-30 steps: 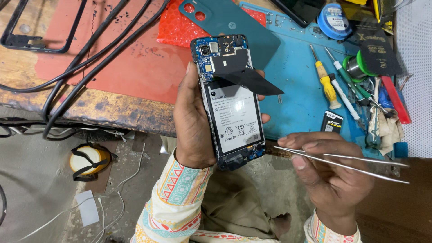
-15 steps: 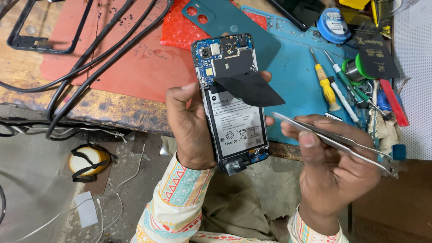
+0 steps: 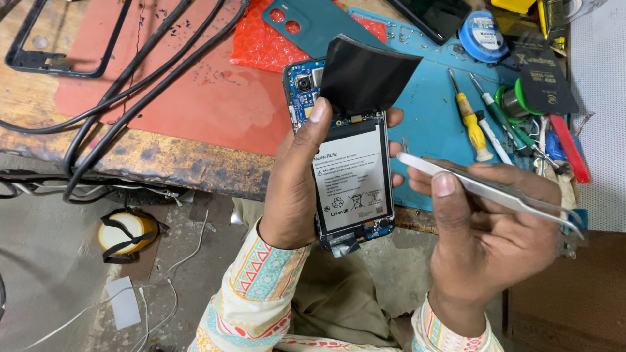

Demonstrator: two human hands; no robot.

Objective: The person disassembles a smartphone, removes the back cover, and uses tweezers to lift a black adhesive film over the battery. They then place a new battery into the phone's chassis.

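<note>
– Gripping what exactly?
– Left hand (image 3: 293, 189) wraps the opened phone (image 3: 349, 176), battery side up, just off the blue mat (image 3: 430, 124). Right hand (image 3: 489, 241) pinches steel tweezers (image 3: 482, 189) beside it.
– Black flap (image 3: 365, 75)?
– Lifted up top.

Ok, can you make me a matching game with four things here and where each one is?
Things:
1. opened phone
2. tweezers
3. yellow-handled screwdriver
4. black flap

Places:
A. lying on the blue mat
B. gripped in the left hand
C. lifted up at the top of the phone
D. pinched in the right hand

Pairs: 1-B, 2-D, 3-A, 4-C
</note>
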